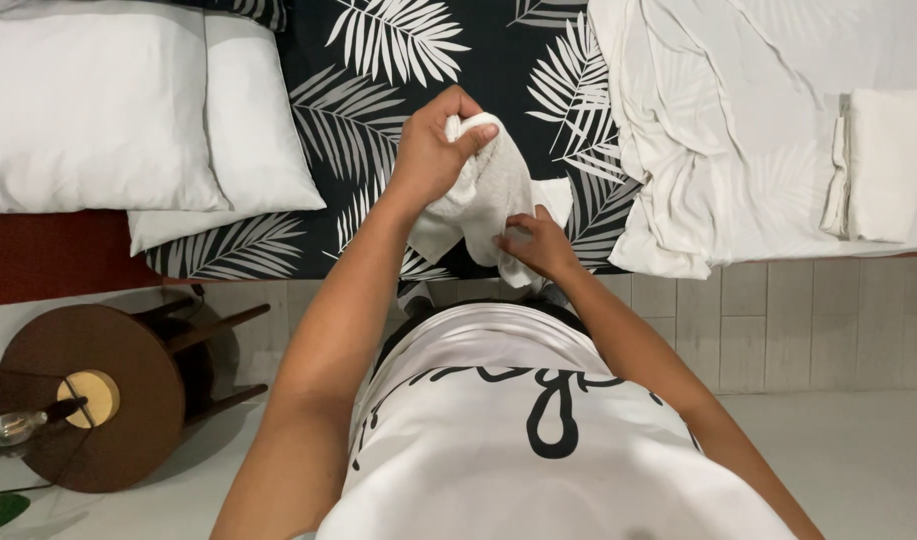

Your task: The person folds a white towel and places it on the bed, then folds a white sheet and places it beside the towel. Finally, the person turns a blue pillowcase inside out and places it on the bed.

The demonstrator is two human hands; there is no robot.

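Hands mid-frame: left hand [433, 150] fingers clamped on bunched white terry towel [488, 190] top — right hand [533, 243] pinching its lower edge, so it hangs straight over black leaf-print bedsheet [378, 90].

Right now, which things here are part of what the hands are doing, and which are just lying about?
In hand:
- white towel, gripped at the top by the left hand, pinched lower down by the right hand

Lying about:
- two white pillows
- crumpled white sheet
- folded white towel
- round wooden side table
- lamp bulb
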